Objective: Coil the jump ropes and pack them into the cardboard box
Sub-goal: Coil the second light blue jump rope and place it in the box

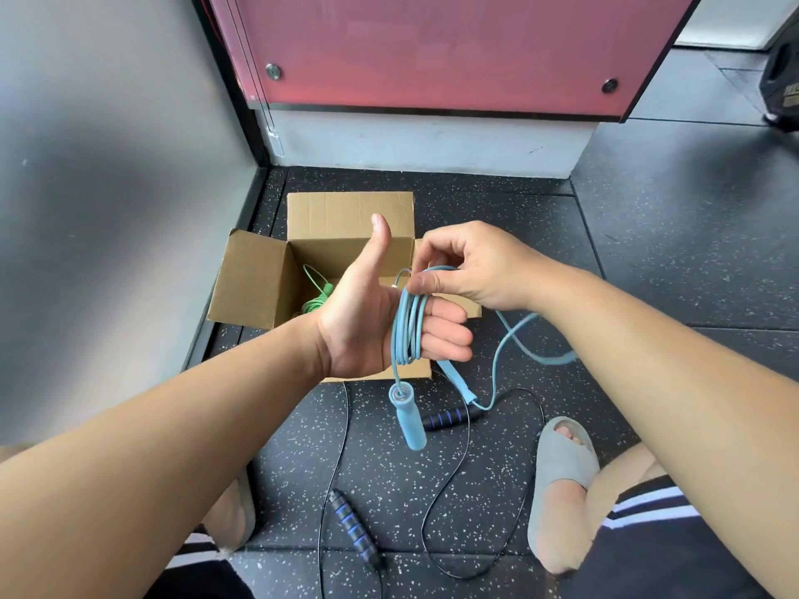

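1. Cardboard box: on the floor at left of centre, against the wall corner, all flaps open.
2. Green jump rope: coiled, lying inside the box at its near left side, partly hidden behind my wrist.
3. Left grip: raised over the box, palm toward me, thumb straight up, fingers bent and holding several loops of item 4, which are wound round them.
4. Blue jump rope: the loops hang from my left fingers above the box's near right corner. One blue handle dangles free below the coil. The loose length runs off to the right and down to the floor, where the second blue handle lies just beside the box.
5. Right grip: narrow, thumb and fingertips pinching the blue rope at the top of the coil, just beside my left fingers.
6. Black jump rope: uncoiled, cord sprawled over the floor between my feet. One black-and-blue handle lies near my left knee, the other beside the fallen blue handle.
7. Grey slipper: on my right foot, right of the black cord.
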